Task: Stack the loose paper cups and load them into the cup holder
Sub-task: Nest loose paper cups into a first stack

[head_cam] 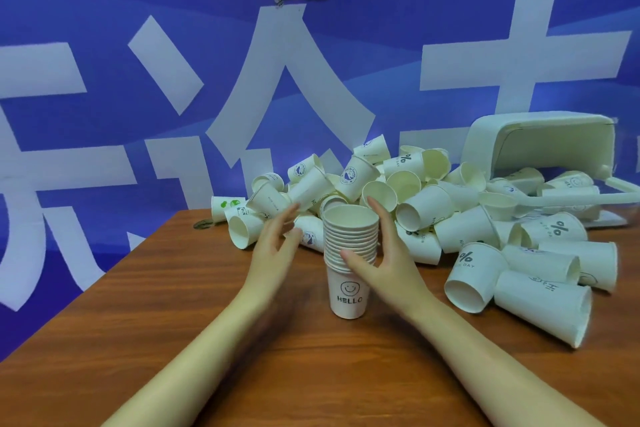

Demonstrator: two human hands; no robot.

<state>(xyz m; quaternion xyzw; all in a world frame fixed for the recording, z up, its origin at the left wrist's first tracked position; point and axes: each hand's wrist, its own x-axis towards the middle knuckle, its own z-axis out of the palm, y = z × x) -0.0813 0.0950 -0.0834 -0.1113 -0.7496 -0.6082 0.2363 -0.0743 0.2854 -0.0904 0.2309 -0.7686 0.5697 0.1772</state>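
Two bare hands flank an upright stack of white paper cups near the middle of the brown wooden table.

The bottom cup shows a smiley face and the word HELLO; many rims are nested above it. The right hand rests on the stack's right side, thumb across the rims, fingers wide. The left hand is spread open just left of it. Behind lies a heap of loose white paper cups; at far right a white plastic bin lies tipped, some cups at its mouth.
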